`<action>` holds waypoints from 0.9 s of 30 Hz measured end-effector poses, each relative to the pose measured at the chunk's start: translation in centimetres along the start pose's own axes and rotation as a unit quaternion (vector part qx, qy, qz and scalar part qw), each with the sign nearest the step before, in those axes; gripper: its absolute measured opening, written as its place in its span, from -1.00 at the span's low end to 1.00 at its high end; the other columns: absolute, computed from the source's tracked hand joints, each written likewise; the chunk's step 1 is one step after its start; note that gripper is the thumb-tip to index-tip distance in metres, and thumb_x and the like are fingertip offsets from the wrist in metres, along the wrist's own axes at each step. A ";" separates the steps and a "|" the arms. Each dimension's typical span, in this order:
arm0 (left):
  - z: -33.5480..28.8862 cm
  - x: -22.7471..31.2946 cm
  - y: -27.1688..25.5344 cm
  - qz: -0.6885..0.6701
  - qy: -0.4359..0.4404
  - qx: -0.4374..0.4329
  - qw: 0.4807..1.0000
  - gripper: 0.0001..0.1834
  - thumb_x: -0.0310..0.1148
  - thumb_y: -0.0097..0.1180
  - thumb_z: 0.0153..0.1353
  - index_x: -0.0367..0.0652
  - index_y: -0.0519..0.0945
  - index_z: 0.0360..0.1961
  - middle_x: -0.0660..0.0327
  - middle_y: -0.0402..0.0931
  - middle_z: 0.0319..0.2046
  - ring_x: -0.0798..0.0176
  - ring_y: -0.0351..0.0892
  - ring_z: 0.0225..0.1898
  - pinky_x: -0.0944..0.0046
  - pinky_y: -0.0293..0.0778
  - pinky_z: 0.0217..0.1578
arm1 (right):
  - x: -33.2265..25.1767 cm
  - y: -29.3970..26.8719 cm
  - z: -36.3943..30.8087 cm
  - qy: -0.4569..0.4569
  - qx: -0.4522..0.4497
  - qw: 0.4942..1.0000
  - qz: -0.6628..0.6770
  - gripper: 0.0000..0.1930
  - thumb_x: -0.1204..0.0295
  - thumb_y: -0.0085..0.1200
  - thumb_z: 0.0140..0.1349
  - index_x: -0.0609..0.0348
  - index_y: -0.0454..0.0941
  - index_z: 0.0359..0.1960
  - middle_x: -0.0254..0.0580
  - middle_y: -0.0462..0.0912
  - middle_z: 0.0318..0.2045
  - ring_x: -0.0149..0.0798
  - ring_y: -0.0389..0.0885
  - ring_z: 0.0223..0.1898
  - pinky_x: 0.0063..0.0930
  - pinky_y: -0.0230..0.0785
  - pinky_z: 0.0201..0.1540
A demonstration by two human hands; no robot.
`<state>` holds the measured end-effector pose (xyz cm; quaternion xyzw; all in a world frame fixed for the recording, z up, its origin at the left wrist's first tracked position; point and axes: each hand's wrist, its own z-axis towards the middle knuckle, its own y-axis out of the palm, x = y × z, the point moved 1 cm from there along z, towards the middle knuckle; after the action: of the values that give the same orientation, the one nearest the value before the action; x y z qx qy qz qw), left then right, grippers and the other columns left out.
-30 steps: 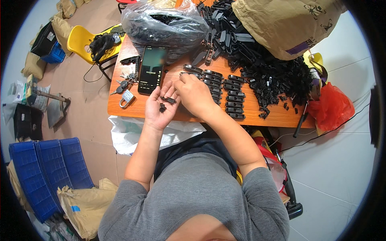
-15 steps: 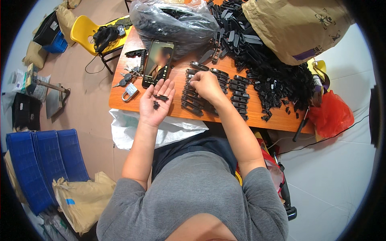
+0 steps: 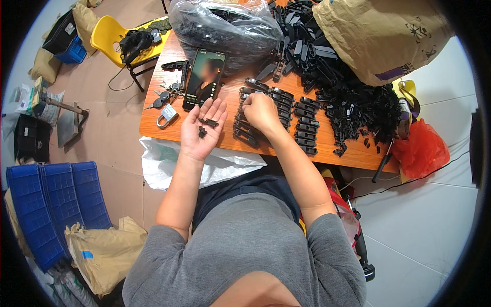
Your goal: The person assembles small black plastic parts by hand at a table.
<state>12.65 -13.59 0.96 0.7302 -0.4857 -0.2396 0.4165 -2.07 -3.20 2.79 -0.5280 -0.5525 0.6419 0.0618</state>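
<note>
My left hand (image 3: 200, 134) is palm up over the table's near edge, its fingers stretched out. Several small black plastic pieces (image 3: 208, 123) lie loose on its palm and finger bases. To its right, my right hand (image 3: 260, 111) is closed in a pinch over the left column of long black plastic parts (image 3: 246, 137). Whatever its fingertips grip is hidden by the hand. These narrow parts lie in stacked rows, and another column of them (image 3: 306, 135) is to the right of my wrist.
A phone (image 3: 203, 82), keys (image 3: 166, 97) and a padlock (image 3: 167, 116) lie on the wooden table (image 3: 176, 132). Behind are a clear plastic bag (image 3: 225, 38) and a heap of black parts (image 3: 353, 102). A brown sack (image 3: 383, 41) leans over the heap; a red bag (image 3: 422, 148) hangs at right.
The view has shifted slightly. Both hands keep nearly the same pose, the right still pinched at the left column and the left still palm up with the small pieces.
</note>
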 end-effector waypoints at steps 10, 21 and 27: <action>0.2 -0.8 -0.4 0.017 -0.003 -0.016 1.000 -0.56 -0.23 -0.30 0.48 -0.36 0.47 0.09 -0.16 0.38 0.23 -0.10 0.29 0.33 -0.02 0.22 0.34 | -3.2 -1.5 -4.4 -0.131 0.052 0.990 -0.015 -0.85 0.38 0.17 0.13 0.11 0.63 -0.27 -0.02 0.66 -0.33 0.08 0.67 -0.25 -0.10 0.52 -0.19; 1.1 -2.8 0.1 0.006 -0.043 -0.071 0.996 -0.59 -0.27 -0.24 0.46 -0.37 0.46 0.09 -0.14 0.37 0.23 -0.11 0.20 0.38 -0.17 0.15 0.37 | 6.1 -9.9 -6.2 -0.052 0.160 0.983 0.079 -0.87 0.40 0.18 0.15 0.21 0.63 -0.36 -0.08 0.63 -0.37 -0.10 0.65 -0.30 -0.30 0.49 -0.22; 0.7 -8.4 2.9 0.038 -0.151 -0.156 0.975 -0.52 -0.14 -0.29 0.49 -0.32 0.44 0.14 -0.10 0.38 0.23 -0.11 0.27 0.34 -0.11 0.24 0.32 | 3.7 -8.3 -9.2 -0.214 0.129 0.964 0.092 -0.70 0.46 0.29 0.03 0.14 0.64 -0.14 -0.14 0.60 -0.20 -0.07 0.63 -0.19 -0.28 0.50 -0.15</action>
<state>7.11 -6.75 2.58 0.5929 -0.5269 -0.4039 0.4558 -0.97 8.32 8.51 -0.4146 -0.4145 0.8086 -0.0495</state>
